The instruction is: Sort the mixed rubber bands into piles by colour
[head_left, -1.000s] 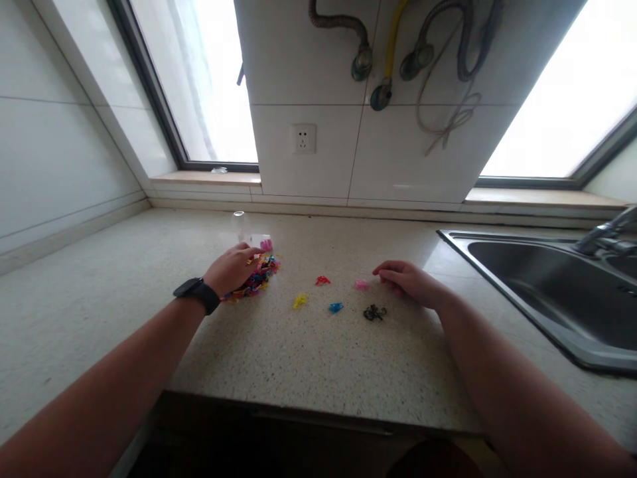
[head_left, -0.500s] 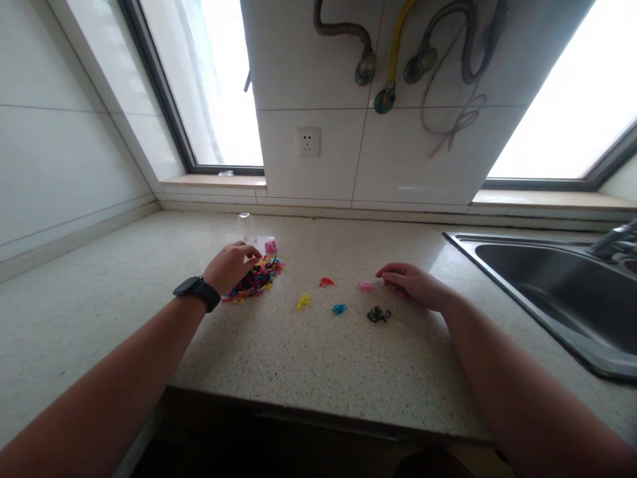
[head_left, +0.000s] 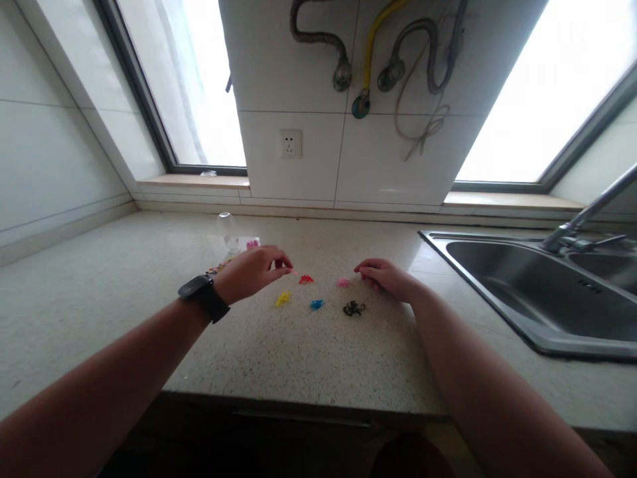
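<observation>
My left hand [head_left: 253, 271], with a black watch on its wrist, hovers over the speckled counter [head_left: 298, 352]. Its fingertips are pinched on a small reddish rubber band just left of a red pile of bands [head_left: 305, 279]. Behind that hand, a mixed heap of coloured bands [head_left: 217, 269] is mostly hidden. My right hand [head_left: 384, 275] rests on the counter with curled fingers, touching nothing, right beside a pink pile [head_left: 343, 282]. In front lie a yellow pile [head_left: 283, 299], a blue pile [head_left: 316, 305] and a black pile [head_left: 353, 308].
A clear small jar [head_left: 226, 229] lies on its side with a pink cap [head_left: 253, 243] next to it. A steel sink [head_left: 502, 302] with a faucet [head_left: 587, 216] fills the right. A wall socket [head_left: 290, 143] and hoses [head_left: 365, 63] hang behind. The counter's front edge [head_left: 298, 401] is close.
My left hand has left the mixed heap and moved right toward the red pile with pinched fingers. My right hand has stayed beside the pink pile. The view has shifted.
</observation>
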Demonstrator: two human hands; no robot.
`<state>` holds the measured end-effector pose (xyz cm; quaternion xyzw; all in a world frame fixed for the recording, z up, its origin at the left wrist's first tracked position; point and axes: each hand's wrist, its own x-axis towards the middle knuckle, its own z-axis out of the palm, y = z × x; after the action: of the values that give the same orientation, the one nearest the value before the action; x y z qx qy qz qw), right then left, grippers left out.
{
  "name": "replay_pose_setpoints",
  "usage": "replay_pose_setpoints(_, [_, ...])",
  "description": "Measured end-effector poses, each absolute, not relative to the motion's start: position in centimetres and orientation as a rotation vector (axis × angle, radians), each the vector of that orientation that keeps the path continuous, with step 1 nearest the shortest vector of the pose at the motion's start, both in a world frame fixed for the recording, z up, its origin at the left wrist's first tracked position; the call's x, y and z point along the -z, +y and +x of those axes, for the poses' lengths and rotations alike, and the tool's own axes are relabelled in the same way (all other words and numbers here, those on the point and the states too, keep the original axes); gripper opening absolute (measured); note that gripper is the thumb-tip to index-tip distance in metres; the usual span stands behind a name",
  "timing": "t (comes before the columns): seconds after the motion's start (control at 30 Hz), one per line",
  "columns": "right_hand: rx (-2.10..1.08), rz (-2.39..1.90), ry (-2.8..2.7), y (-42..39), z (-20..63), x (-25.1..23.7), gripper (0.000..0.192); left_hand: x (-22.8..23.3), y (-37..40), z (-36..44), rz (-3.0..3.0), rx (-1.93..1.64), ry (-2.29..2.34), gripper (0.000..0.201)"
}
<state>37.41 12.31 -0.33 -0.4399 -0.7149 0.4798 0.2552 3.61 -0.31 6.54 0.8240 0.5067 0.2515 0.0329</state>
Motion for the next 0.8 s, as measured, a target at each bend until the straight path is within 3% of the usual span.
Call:
replay_pose_setpoints(0.17, [-1.316,-1.196,-1.895,12.1,37.4,0.0,0.024,-7.2,2.4,8.6,2.608,-0.632,1.467,0.018])
replay_pose_setpoints(0.43, [-1.303,-1.162,-1.917,12.3,37.5,0.2,0.027,-4.6,6.5,13.8,2.729,-0.394,1.472,0.023])
replay_pose_setpoints(0.8, [-1.298,-1.136,-1.941,12.5,37.6,0.4,0.028,-4.1,6.0,14.0,2.795,-0.371,1.484,0.03])
